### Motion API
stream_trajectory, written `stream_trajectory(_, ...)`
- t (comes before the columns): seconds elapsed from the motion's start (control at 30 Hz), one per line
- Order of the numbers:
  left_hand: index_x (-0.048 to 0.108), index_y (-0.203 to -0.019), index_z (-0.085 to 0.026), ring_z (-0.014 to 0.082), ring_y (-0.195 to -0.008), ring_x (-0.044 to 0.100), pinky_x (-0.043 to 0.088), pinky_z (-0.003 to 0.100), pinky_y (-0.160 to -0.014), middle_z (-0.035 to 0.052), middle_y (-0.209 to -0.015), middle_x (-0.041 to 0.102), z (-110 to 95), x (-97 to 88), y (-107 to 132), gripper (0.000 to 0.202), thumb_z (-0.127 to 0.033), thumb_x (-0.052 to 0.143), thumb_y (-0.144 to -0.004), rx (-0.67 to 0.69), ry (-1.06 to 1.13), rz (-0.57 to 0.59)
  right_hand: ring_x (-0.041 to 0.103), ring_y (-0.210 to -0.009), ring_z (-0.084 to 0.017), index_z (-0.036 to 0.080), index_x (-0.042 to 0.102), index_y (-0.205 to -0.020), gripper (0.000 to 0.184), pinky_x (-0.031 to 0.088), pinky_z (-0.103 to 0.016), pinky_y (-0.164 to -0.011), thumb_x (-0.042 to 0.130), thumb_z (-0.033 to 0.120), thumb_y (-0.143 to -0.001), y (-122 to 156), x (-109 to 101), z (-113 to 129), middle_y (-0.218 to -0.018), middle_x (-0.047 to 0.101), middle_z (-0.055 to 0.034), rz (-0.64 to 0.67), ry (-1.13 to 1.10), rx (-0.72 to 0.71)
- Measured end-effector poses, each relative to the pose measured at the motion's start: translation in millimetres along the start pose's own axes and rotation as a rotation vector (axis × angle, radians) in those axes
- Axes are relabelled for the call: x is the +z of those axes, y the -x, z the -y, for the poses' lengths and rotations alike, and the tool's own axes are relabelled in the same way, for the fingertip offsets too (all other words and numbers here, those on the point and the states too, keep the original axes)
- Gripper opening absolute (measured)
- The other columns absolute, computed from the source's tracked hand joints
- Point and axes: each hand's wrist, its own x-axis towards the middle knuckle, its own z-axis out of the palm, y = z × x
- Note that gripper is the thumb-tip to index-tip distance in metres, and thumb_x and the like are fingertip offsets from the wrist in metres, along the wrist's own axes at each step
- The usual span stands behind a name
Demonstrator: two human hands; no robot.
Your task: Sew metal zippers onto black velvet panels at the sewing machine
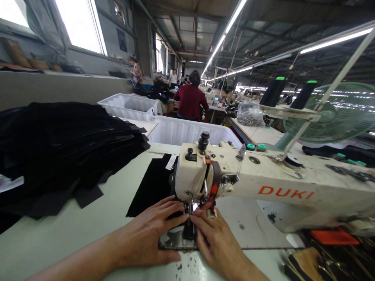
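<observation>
A cream sewing machine (202,171) stands in front of me, its needle area lit by a small lamp. My left hand (158,222) lies flat with fingers stretched and thumb apart, its fingertips at the presser foot on a black fabric piece (152,183). That piece spreads out behind and left of the machine head, with a white label (171,162) on it. A narrow black fabric strip (189,231) runs toward me from under the foot. My right hand (215,236) has its fingers closed together at the strip's right edge, fingertips beside the needle; its grip is partly hidden.
A large pile of black fabric pieces (67,144) covers the table's left side. White plastic bins (187,130) stand behind the machine. Thread cones (272,93) and a green fan (328,113) are at right. Tools and an orange tray (334,236) lie lower right. A person (191,97) sits ahead.
</observation>
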Motion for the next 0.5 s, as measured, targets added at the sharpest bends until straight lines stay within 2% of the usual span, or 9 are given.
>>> stream_trajectory(0.23, 0.049, -0.144, -0.024, 0.0342, -0.135, 0.044, 0.029, 0.051, -0.116, 0.0112, -0.146, 0.049, 4.8, 2.7, 1.8, 0.077, -0.054, 0.074, -0.077, 0.001, 0.042, -0.009, 0.059, -0.118, -0.025, 0.023, 0.057, -0.131, 0.049, 0.037, -0.052, -0.112, 0.049, 0.009, -0.085, -0.9, 2.5, -0.4, -0.126, 0.065, -0.0078, -0.012, 0.026, -0.01)
stream_trajectory(0.4, 0.054, -0.139, -0.021, 0.0338, -0.129, 0.051, 0.034, 0.049, -0.114, 0.0139, -0.138, 0.055, -1.2, -2.7, -1.3, 0.074, -0.058, 0.073, -0.077, 0.015, 0.005, -0.002, 0.064, -0.11, -0.023, 0.025, 0.06, -0.124, 0.051, 0.043, -0.048, -0.108, 0.049, 0.005, -0.079, -3.6, 0.8, -1.8, -0.118, 0.069, -0.0054, -0.116, 0.061, -0.091)
stream_trajectory(0.5, 0.062, -0.126, -0.023, 0.0264, -0.112, 0.062, 0.038, 0.045, -0.112, 0.0095, -0.122, 0.065, -13.5, -16.9, -1.2, 0.048, -0.045, 0.071, -0.085, 0.073, -0.017, -0.034, 0.067, -0.099, -0.022, 0.026, 0.062, -0.117, 0.05, 0.05, -0.042, -0.099, 0.051, 0.004, -0.074, -4.2, 10.9, -11.9, -0.108, 0.072, -0.0034, -0.185, 0.102, -0.194)
